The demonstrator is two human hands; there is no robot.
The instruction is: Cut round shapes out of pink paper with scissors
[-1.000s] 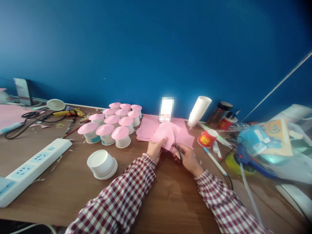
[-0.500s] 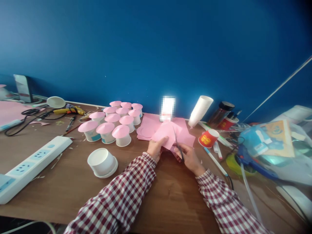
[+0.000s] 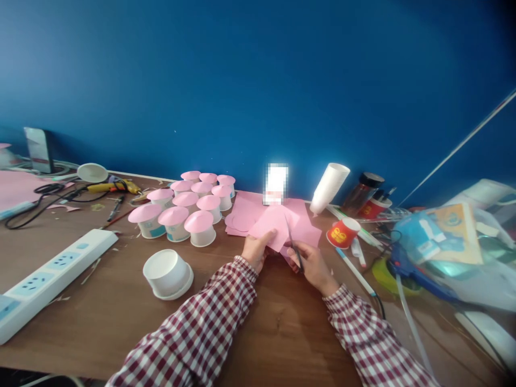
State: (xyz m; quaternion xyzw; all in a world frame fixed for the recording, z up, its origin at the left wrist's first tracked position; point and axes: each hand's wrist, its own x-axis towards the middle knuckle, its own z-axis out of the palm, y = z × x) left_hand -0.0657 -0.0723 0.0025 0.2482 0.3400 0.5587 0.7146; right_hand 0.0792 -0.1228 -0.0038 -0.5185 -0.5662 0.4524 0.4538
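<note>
Left hand (image 3: 255, 251) pinches the pink sheet (image 3: 266, 224) at its near side, thumb on top; right hand (image 3: 317, 267) curls closed around the scissors (image 3: 297, 257), toward the desk's (image 3: 278, 333) back edge. Paper looks light, bendy, easily creased: a flat margin pinch suits; scissors, the handles.

pixelated white patch (image 3: 277, 183) glaring | blue wall (image 3: 201, 80) dark at top right | plastic bag (image 3: 479, 282) blurred, stretched
</note>
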